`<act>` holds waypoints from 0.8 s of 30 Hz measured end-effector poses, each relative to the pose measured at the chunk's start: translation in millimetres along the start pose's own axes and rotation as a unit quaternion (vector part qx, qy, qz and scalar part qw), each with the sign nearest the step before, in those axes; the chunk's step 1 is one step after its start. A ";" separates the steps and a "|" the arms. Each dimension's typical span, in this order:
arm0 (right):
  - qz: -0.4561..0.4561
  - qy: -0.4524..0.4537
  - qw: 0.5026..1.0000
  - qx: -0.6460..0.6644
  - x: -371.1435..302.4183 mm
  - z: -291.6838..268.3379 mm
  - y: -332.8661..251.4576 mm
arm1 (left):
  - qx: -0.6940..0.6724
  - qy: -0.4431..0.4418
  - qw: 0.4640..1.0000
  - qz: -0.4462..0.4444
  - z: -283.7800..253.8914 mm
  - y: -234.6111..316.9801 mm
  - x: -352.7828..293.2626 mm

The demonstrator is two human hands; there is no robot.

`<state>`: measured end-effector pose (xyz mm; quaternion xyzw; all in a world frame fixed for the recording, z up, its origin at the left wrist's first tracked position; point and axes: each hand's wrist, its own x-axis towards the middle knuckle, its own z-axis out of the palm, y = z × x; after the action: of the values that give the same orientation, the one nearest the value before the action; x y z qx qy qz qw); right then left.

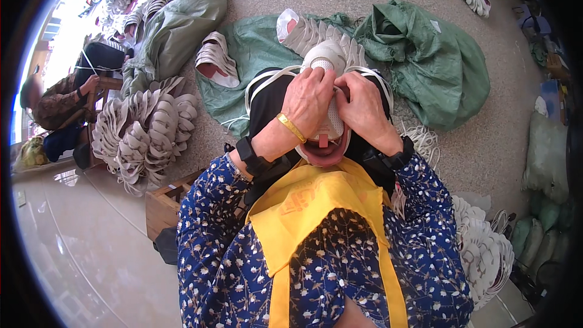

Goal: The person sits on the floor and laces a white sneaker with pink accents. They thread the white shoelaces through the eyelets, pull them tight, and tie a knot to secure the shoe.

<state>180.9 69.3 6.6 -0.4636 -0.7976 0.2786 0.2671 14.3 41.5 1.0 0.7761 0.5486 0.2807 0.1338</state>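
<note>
A white shoe upper (326, 53) with a pink lining lies lengthwise on my lap, its toe pointing away and its tongue (331, 124) toward me. My left hand (306, 100), with a gold bracelet, bends its fingers over the upper's left side near the lace holes. From the other side, my right hand (362, 109) grips the opening's edge with thumb and fingers curled in. A white shoelace (271, 75) loops out on the left, and another length curves out past my right hand. Where the fingertips meet the upper and lace is partly hidden.
Stacked white uppers (143, 130) lie at the left, more (303, 33) on a green sheet ahead. A green sack (425, 64) slumps at the right, near loose laces (423, 143). A wooden box (164, 206) stands by my left arm. Another person (61, 103) sits far left.
</note>
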 end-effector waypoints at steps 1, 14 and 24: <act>0.006 -0.001 1.000 0.005 0.1 -0.6 0.2 | 0.004 -0.002 1.000 0.001 0.2 0.2 0.2; -0.014 0.009 0.999 0.039 1.3 -3.7 2.5 | -0.009 0.015 1.000 -0.009 1.0 0.5 -1.0; 0.075 0.046 0.990 0.110 -1.0 -4.7 -7.8 | 0.004 0.002 1.000 -0.008 -0.8 2.6 -0.8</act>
<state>179.9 66.1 15.1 -0.5020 -0.7122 0.3621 0.3311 15.6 39.8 2.8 0.7715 0.5564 0.2788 0.1319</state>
